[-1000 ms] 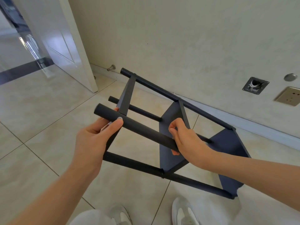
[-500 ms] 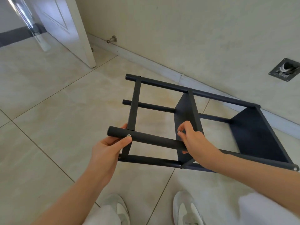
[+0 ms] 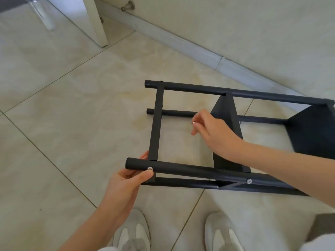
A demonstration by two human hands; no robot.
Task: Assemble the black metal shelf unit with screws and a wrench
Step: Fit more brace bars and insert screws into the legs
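Observation:
The black metal shelf unit (image 3: 226,91) lies on its side on the tiled floor, its round posts running left to right and flat black panels between them. My left hand (image 3: 129,180) grips the near post close to its left end, the thumb beside a silver screw head (image 3: 150,168). A second screw head (image 3: 249,181) shows further right on the frame. My right hand (image 3: 212,129) hovers above the frame's open middle and pinches a small silver screw (image 3: 193,122) at its fingertips. No wrench is in view.
The wall with its skirting board (image 3: 181,44) runs close behind the shelf. A white door (image 3: 88,20) and a door stop (image 3: 127,7) are at the top left. My two white shoes (image 3: 134,232) stand just in front of the frame.
The shelf has come down from a tilted, lifted position to lie nearly flat by the floor. My right hand let go of the middle panel and now holds a small screw above the frame.

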